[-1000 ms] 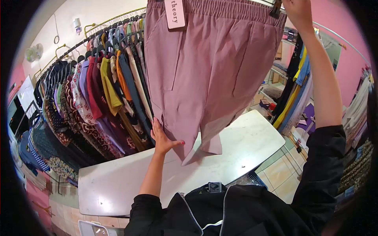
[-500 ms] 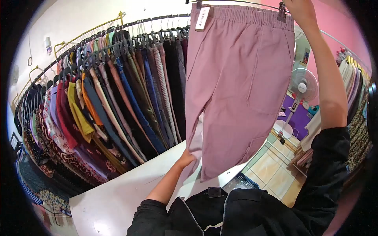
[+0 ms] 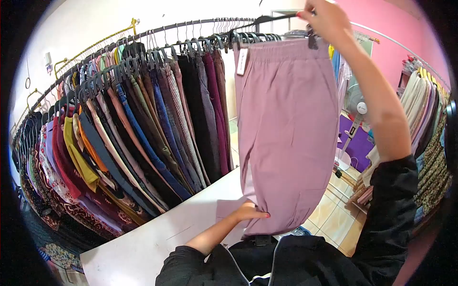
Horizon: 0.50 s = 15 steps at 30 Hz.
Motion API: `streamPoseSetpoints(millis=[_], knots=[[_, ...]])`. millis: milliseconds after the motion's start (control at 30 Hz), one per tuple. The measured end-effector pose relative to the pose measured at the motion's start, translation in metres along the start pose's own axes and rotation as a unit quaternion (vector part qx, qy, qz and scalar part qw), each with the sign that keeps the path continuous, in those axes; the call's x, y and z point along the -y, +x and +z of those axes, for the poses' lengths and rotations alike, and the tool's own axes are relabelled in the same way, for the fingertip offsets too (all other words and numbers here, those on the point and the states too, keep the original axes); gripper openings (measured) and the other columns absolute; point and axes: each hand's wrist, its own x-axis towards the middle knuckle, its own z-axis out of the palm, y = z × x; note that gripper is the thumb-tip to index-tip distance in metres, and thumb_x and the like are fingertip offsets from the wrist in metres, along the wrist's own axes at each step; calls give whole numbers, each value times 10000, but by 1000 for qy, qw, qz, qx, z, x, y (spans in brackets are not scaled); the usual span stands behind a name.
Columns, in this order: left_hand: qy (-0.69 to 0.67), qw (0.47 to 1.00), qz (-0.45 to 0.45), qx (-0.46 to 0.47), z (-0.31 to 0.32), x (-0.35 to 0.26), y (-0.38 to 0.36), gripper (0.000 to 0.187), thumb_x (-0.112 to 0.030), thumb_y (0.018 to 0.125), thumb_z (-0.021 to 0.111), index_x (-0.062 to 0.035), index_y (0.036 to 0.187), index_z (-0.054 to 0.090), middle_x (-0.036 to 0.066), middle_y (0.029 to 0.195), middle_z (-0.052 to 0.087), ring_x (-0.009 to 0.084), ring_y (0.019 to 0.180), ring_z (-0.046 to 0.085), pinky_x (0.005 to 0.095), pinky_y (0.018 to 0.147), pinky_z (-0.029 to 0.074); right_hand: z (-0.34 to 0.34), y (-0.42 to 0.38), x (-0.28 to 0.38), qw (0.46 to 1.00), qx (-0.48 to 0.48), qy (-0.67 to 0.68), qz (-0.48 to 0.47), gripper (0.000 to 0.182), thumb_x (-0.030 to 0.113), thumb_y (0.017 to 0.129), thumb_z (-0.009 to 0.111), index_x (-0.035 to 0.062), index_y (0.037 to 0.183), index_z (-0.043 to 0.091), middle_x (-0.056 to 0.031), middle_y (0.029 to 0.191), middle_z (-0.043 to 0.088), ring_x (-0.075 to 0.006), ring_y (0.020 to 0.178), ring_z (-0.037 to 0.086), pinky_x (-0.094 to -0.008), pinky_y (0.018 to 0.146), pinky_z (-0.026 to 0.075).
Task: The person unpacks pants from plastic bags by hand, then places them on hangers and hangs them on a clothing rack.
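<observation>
Right hand: the right hand (image 3: 327, 21) was raised high, its grip closed on a black hanger (image 3: 267, 20).
Trousers: the mauve trousers (image 3: 288, 128) hung clipped from that hanger, beside the clothes rail (image 3: 143, 35).
Left hand: the left hand (image 3: 250, 210) pinched the trousers' lower hem above the white worktop (image 3: 143, 243).

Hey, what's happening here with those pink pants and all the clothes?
A person in a black jacket holds up a pair of mauve-pink pants on a clip hanger. The right hand grips the hanger high, level with the clothes rail, which is packed with hanging garments. The left hand pinches the bottom hem of a pant leg, just above a white table. A paper tag hangs at the waistband, and a standing fan is behind.
</observation>
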Motion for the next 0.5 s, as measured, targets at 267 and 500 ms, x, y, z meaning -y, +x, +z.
streamPoseSetpoints(millis=[267,500], knots=[[22,995,-23,-98,-6,40,61,345,-281,726,689,34,863,652,191,789,660,280,727,659,381,647,506,90,-16,39,995,80,60,2,217,258,829,590,51,878,634,-169,834,649,-360,834,622,-444,744,478],[239,930,-125,-250,-76,56,133,347,-304,752,617,-74,1007,663,183,936,660,340,907,635,427,773,503,139,-5,57,988,75,132,2,222,212,833,575,-7,835,609,-208,851,636,-393,847,610,-469,760,472]])
